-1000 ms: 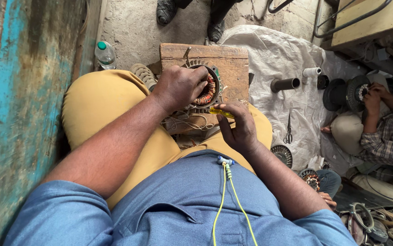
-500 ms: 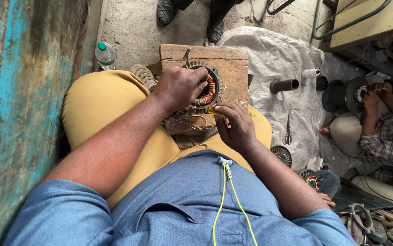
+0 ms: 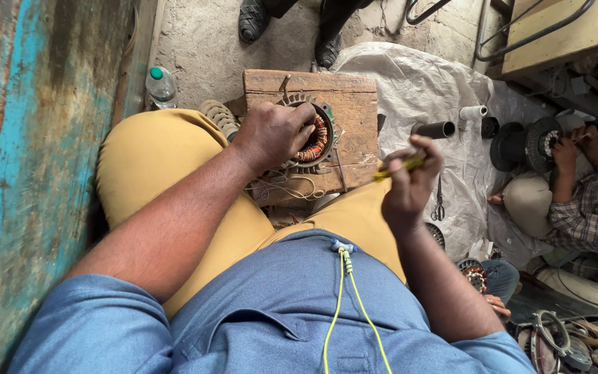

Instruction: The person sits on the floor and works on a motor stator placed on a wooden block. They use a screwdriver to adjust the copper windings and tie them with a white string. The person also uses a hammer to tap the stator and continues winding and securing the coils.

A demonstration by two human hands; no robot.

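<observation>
A round motor stator (image 3: 313,142) with copper windings lies on a worn wooden block (image 3: 354,104) in front of my knees. My left hand (image 3: 274,135) rests on top of the stator and grips its rim. Loose thin wires (image 3: 281,187) trail from it over the block's near edge. My right hand (image 3: 409,183) is raised to the right of the block, clear of the stator. Its fingers pinch a thin yellow-handled tool (image 3: 399,167) that points left.
A white sheet (image 3: 430,90) on the floor holds a dark tube (image 3: 434,129), a white roll and scissors (image 3: 439,204). Another person (image 3: 583,201) at the right handles a second stator. A plastic bottle (image 3: 161,84) stands by the blue-painted wall (image 3: 29,159). Someone's shoes (image 3: 254,17) are beyond the block.
My right hand has lifted away from the stator and moved right with the yellow tool. My left hand stays on the stator.
</observation>
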